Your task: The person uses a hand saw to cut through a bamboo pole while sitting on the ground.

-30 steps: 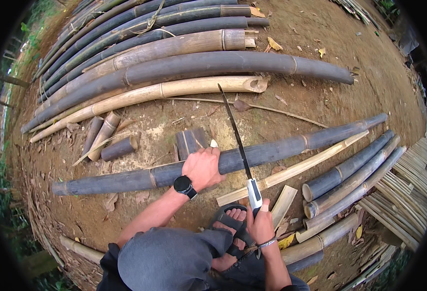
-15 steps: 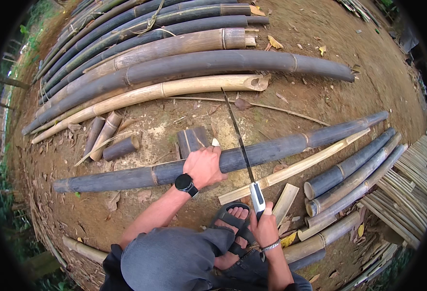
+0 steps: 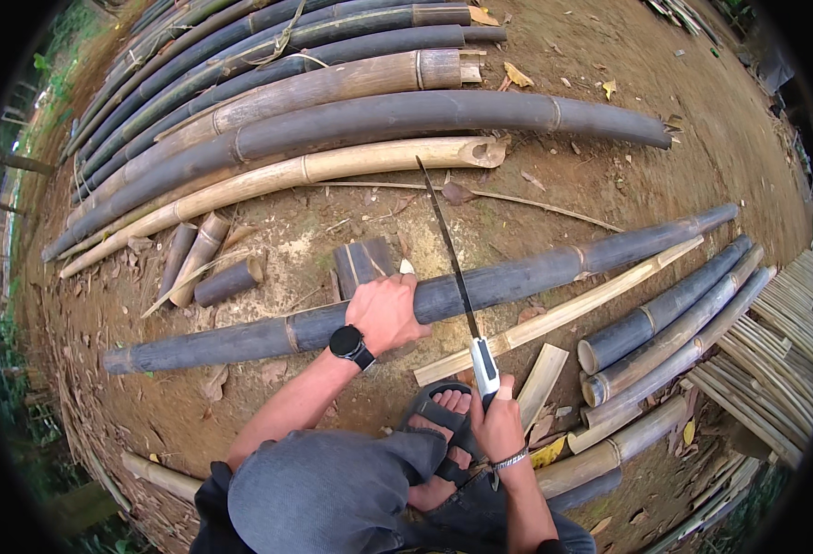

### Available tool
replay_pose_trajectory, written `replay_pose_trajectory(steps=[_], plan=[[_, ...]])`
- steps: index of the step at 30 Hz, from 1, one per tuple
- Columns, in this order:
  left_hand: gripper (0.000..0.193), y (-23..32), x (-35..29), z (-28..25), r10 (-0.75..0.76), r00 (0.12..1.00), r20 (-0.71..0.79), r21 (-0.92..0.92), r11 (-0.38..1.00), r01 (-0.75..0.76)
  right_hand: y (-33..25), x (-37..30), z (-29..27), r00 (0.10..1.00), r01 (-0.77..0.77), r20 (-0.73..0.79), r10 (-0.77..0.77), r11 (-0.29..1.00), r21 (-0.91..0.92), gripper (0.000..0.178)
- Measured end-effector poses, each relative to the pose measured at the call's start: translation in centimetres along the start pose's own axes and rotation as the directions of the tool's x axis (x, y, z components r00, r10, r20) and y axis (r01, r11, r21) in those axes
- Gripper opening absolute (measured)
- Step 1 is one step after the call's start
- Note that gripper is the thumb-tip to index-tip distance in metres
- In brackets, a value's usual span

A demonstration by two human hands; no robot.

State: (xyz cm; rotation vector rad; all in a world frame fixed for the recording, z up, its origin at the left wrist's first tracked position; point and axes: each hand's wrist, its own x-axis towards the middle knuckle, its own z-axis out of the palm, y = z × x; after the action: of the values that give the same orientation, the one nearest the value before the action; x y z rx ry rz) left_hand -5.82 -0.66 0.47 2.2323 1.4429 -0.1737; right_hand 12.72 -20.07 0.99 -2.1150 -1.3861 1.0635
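Observation:
A long dark bamboo pole (image 3: pixel 526 280) lies across the ground before me, its right end farther off. My left hand (image 3: pixel 386 314), with a black watch at the wrist, is wrapped over the pole's middle. My right hand (image 3: pixel 497 420) grips the white-and-black handle of a hand saw (image 3: pixel 486 369). Its long dark blade crosses the pole just right of my left hand, tip pointing away from me. Whether the teeth have cut into the bamboo cannot be made out. A short dark bamboo piece (image 3: pixel 360 261) lies against the pole's far side, partly hidden by my left hand.
Several long bamboo poles (image 3: pixel 351 115) lie stacked at the back. Short cut pieces (image 3: pixel 202 254) rest at the left. A pale split strip (image 3: pixel 563 309) lies nearer than the pole; more bamboo lengths (image 3: pixel 669 319) are at the right. My sandalled foot (image 3: pixel 448 415) is close to the saw handle.
The saw and my right hand have shifted slightly forward, away from me. My left hand keeps its hold on the pole. The whole view has moved a little.

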Motion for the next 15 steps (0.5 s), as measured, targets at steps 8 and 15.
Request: replay_pose_trajectory(steps=[8,15], plan=[[0.056,-0.3,0.0,0.4,0.005,0.998,-0.061,-0.033,0.999,-0.007,0.9,-1.3,-0.1,1.0,0.0,0.009,0.0,1.0,0.026,0.039],[0.056,-0.4,0.0,0.2,0.01,0.999,-0.035,-0.034,0.999,-0.011,1.7,-1.5,-0.1,1.0,-0.003,0.007,0.002,1.0,0.024,0.038]])
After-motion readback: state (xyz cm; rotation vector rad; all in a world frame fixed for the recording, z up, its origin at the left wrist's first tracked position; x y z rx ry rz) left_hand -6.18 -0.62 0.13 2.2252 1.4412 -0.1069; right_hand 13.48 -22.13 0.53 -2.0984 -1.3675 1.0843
